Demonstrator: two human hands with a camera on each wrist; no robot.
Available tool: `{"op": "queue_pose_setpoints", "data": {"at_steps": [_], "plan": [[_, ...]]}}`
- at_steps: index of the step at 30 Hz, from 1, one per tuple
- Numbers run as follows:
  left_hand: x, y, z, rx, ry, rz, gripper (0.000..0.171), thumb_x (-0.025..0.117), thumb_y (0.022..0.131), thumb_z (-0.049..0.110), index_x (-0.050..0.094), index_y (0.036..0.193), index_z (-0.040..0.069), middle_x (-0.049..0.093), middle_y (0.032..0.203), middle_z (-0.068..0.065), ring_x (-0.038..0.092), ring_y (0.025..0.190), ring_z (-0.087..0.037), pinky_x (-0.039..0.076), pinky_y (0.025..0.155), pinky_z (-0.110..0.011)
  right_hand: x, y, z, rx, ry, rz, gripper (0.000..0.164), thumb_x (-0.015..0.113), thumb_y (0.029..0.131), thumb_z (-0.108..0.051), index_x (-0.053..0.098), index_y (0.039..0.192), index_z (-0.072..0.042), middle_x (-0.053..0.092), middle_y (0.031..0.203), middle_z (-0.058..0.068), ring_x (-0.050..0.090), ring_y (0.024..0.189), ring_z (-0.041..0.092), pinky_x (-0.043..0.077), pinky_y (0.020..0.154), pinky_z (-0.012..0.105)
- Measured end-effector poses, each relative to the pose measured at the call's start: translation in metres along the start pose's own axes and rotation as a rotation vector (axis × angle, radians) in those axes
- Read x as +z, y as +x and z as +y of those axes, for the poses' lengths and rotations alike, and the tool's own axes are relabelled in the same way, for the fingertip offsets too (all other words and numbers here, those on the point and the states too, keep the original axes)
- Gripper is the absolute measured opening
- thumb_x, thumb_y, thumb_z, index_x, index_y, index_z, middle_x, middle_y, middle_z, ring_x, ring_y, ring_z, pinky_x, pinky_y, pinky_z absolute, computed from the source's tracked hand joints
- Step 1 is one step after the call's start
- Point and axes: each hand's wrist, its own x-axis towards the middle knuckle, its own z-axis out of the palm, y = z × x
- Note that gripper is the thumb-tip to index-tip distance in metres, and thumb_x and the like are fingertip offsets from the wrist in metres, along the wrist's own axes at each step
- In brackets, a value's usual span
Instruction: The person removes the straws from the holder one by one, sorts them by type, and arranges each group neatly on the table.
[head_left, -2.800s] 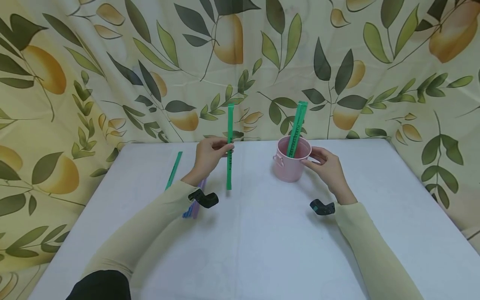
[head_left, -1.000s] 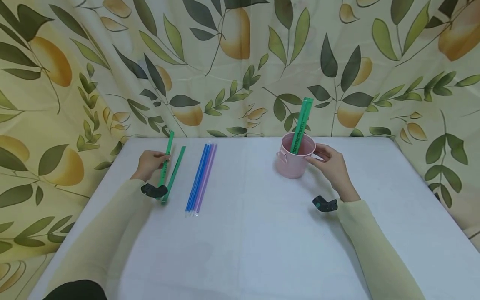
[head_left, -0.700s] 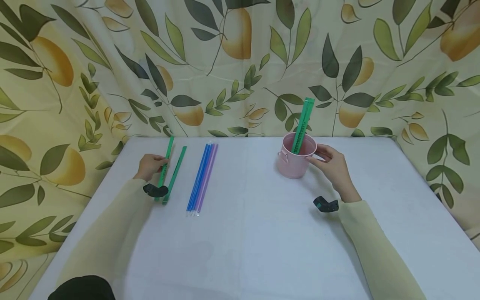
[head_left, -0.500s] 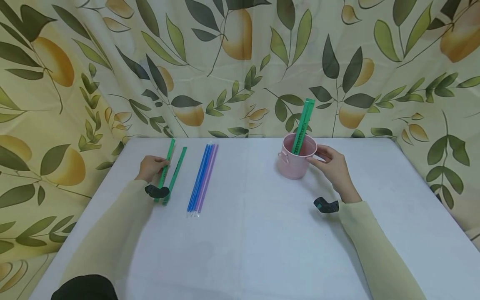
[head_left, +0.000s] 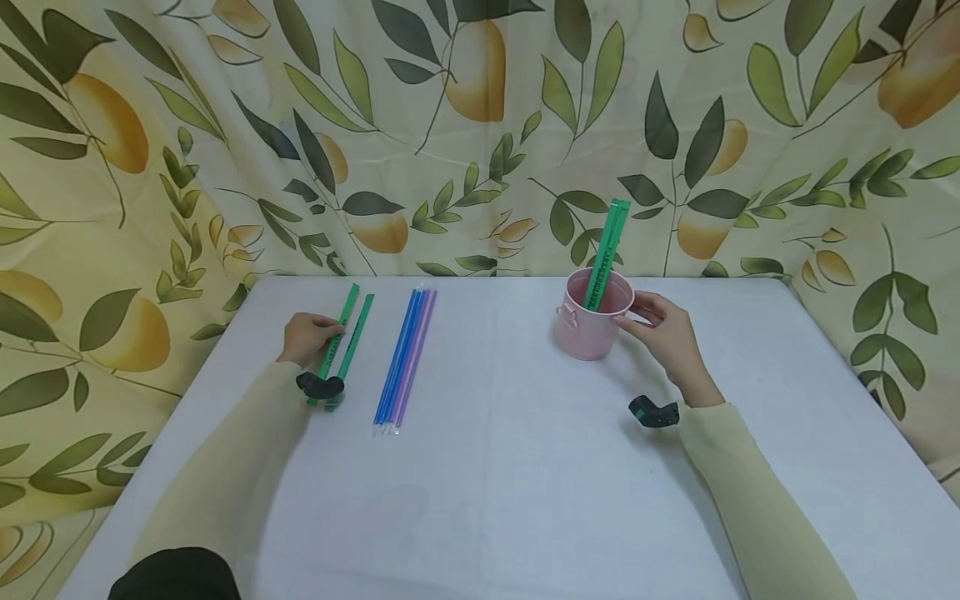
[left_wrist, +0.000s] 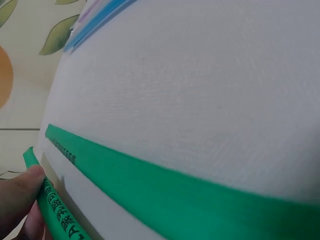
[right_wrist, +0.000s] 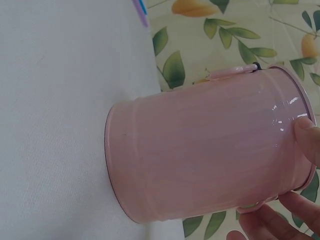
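In the head view my left hand (head_left: 307,335) pinches a green-wrapped straw (head_left: 348,303) between thumb and fingers at the left of the table. Just right of it lies another green straw (head_left: 354,343), nearly parallel. The left wrist view shows black printing on the held straw's wrapper (left_wrist: 59,214); a slight gap and shadow separate it from the table. My right hand (head_left: 666,335) grips the rim of a small pink bucket (head_left: 583,333), thumb on the near side. Several green straws (head_left: 607,250) lean in the bucket; their lower ends are hidden.
Several blue straws (head_left: 397,358) and purple straws (head_left: 417,358) in clear wrappers lie side by side, right of the green ones. The white table (head_left: 495,483) ends at a leaf-and-fruit patterned cloth (head_left: 450,167) behind. A black camera sits on each wrist.
My left hand has carried the green straw from mid-table to the left and lowered it beside the other one, lately shifting slightly right. My right hand stays on the bucket.
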Motion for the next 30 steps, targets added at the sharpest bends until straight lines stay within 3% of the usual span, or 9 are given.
{"op": "queue_pose_setpoints", "data": {"at_steps": [15, 23, 30], "plan": [[0.0027, 0.0002, -0.0017, 0.020, 0.015, -0.007, 0.030, 0.066, 0.088, 0.020, 0.068, 0.108, -0.002, 0.067, 0.109, -0.019, 0.055, 0.068, -0.007, 0.044, 0.059, -0.016, -0.0007, -0.0012, -0.0004, -0.012, -0.008, -0.007, 0.069, 0.063, 0.088, -0.038, 0.036, 0.142, -0.005, 0.041, 0.145, 0.018, 0.039, 0.135, 0.034, 0.038, 0.105, 0.046], [-0.0030, -0.0065, -0.0020, 0.093, 0.016, -0.028, 0.029, 0.065, 0.089, 0.016, 0.067, 0.107, -0.006, 0.070, 0.100, -0.020, 0.056, 0.059, 0.001, 0.047, 0.060, -0.015, 0.0001, -0.0013, 0.0002, -0.033, 0.007, -0.005, 0.069, 0.064, 0.088, -0.038, 0.038, 0.142, -0.004, 0.043, 0.144, 0.018, 0.040, 0.134, 0.034, 0.039, 0.103, 0.042], [-0.0018, -0.0067, -0.0023, 0.085, -0.002, -0.036, 0.028, 0.064, 0.088, 0.013, 0.067, 0.108, -0.006, 0.067, 0.107, -0.024, 0.058, 0.060, 0.001, 0.048, 0.062, -0.015, 0.0001, 0.0002, 0.0015, -0.036, 0.010, 0.002, 0.069, 0.064, 0.087, -0.039, 0.038, 0.141, -0.004, 0.043, 0.143, 0.019, 0.041, 0.133, 0.033, 0.040, 0.103, 0.042]]}}
